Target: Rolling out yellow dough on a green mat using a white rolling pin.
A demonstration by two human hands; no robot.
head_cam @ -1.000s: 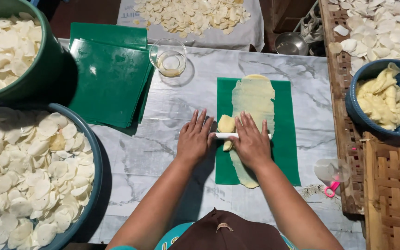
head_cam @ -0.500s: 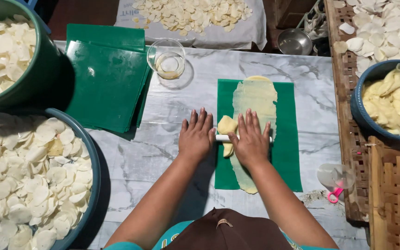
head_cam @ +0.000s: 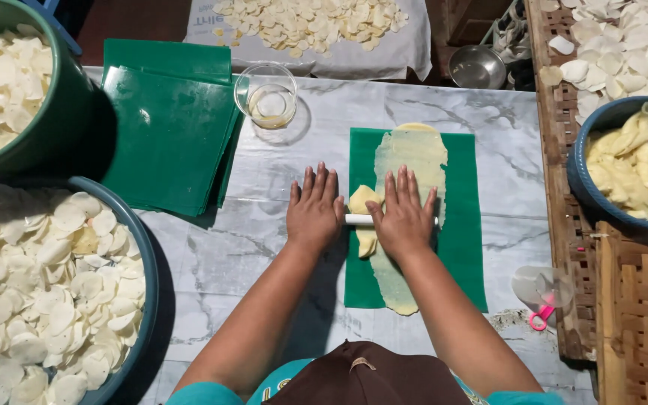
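Marbled worktop: both hands press flat and unclenched on a white roller mid-way along the dough strip; next, an even push along the green mat.

Dough on mat, glass left.

White roller on flattened dough, green mat.
Thin white rolling pin lies crosswise over a long pale-yellow dough strip, rolled thin, running near to far on a green rectangular mat, centre-right of scene.
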